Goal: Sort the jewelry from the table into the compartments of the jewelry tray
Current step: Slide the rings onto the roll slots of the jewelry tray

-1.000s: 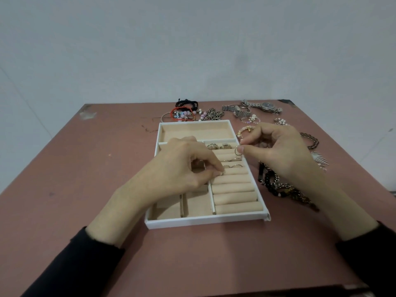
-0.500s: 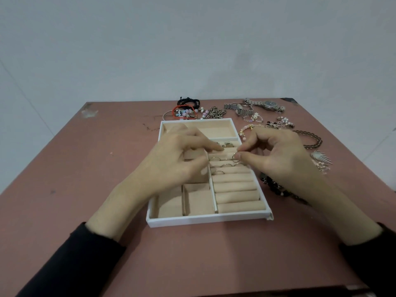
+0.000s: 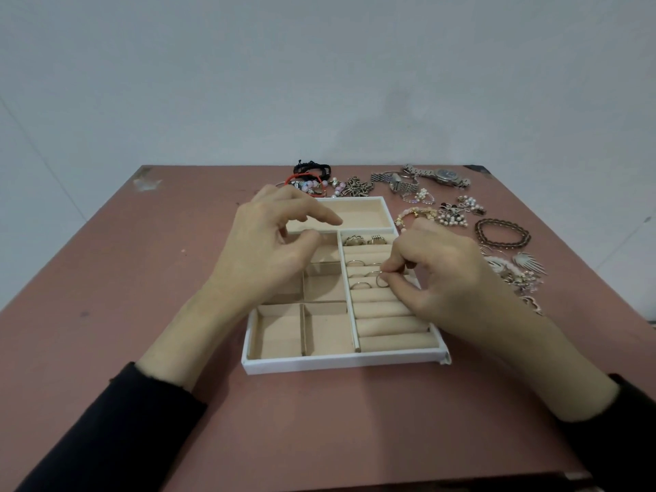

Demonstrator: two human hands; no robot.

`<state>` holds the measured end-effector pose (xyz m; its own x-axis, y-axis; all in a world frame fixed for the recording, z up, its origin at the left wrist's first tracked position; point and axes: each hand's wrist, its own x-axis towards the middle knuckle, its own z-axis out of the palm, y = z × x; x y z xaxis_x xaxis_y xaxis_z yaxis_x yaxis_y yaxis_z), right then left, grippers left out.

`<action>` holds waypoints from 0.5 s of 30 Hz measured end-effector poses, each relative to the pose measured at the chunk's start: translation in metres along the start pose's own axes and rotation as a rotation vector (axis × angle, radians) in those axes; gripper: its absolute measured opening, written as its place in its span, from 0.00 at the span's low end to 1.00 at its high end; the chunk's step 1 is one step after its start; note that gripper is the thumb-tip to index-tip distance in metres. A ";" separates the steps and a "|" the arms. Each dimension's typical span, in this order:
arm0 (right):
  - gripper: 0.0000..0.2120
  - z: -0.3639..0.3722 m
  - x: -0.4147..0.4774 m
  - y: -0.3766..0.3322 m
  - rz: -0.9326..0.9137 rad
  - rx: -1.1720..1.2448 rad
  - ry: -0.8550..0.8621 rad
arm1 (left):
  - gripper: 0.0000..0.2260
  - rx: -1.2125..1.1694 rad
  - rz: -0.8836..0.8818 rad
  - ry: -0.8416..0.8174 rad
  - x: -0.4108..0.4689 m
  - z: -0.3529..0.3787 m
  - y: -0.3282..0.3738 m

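Note:
A white jewelry tray (image 3: 340, 363) with beige lining lies in the middle of the table. Its right side has padded ring rolls with several rings (image 3: 361, 285) tucked in. My right hand (image 3: 443, 278) pinches a thin ring (image 3: 381, 280) between thumb and forefinger, pressing it down at a slot in the ring rolls. My left hand (image 3: 269, 246) hovers over the tray's left square compartments, fingers apart and holding nothing. The long top compartment (image 3: 358, 214) shows only lining.
Loose jewelry lies behind and to the right of the tray: a black and red cord bracelet pile (image 3: 310, 175), a metal watch (image 3: 440, 176), pearl pieces (image 3: 454, 213), a brown beaded bracelet (image 3: 502, 234) and feather-shaped earrings (image 3: 525, 264). The table's right edge runs close to them.
My right hand has come down from above the tray's right edge to the ring rolls with the ring. My left hand has lifted off the rolls and moved back and left, fingers spreading.

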<state>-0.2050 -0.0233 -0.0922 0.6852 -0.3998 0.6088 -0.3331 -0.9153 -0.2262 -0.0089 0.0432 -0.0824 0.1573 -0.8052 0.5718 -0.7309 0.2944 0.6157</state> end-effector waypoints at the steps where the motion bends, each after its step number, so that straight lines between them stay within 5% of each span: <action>1: 0.06 0.001 0.000 -0.001 -0.028 -0.021 -0.004 | 0.14 0.000 0.001 0.000 0.000 0.000 0.000; 15: 0.07 -0.010 0.002 -0.002 0.061 0.144 -0.120 | 0.14 0.014 -0.010 -0.004 0.000 0.000 -0.001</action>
<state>-0.2096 -0.0215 -0.0826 0.7420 -0.4493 0.4976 -0.2859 -0.8834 -0.3713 -0.0086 0.0432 -0.0830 0.1624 -0.8099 0.5636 -0.7388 0.2789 0.6136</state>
